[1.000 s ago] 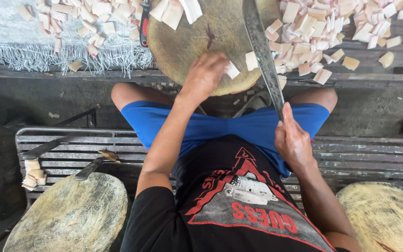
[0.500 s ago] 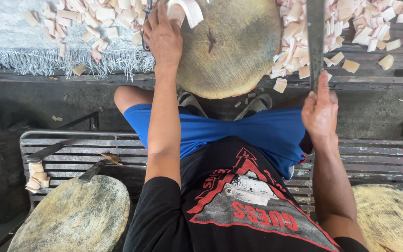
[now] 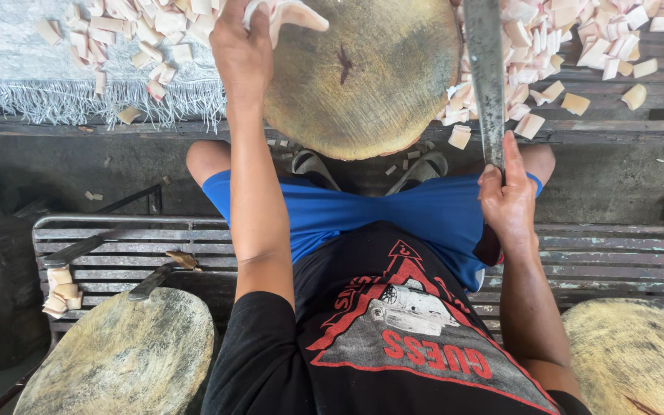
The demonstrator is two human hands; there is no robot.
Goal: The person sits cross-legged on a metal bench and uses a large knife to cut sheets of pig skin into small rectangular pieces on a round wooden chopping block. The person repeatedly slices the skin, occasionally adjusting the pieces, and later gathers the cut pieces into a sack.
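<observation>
Head-camera view, from nearest outward: a black printed shirt (image 3: 393, 338) and blue shorts (image 3: 363, 219) are seen at the bottom, with the person seated on a slatted metal bench (image 3: 616, 253). Two more round wooden blocks are set at the lower corners, one on the left (image 3: 121, 357) and one on the right (image 3: 639, 357). On the left part of the bench a knife with a wooden handle (image 3: 159, 273) is laid beside a small stack of pale cut pieces (image 3: 59, 290).

The right hand (image 3: 507, 201) is closed around the handle of a long cleaver (image 3: 486, 77), and the blade is pointed away from the body, along the right edge of the round chopping block (image 3: 370, 73). Below that block, two sandals (image 3: 313, 165) are seen on the dark ground.

The left hand (image 3: 244, 50) is stretched farther out, to the upper left rim of the chopping block, and its fingers are curled around a pale pinkish strip (image 3: 290, 14) at the top edge of the picture. The top of the chopping block is otherwise bare, with a dark crack at its middle.

Farthest out, many pale cut squares (image 3: 562, 46) are scattered to the right of the chopping block, and more are spread on a grey fringed cloth (image 3: 32, 69) to its left.
</observation>
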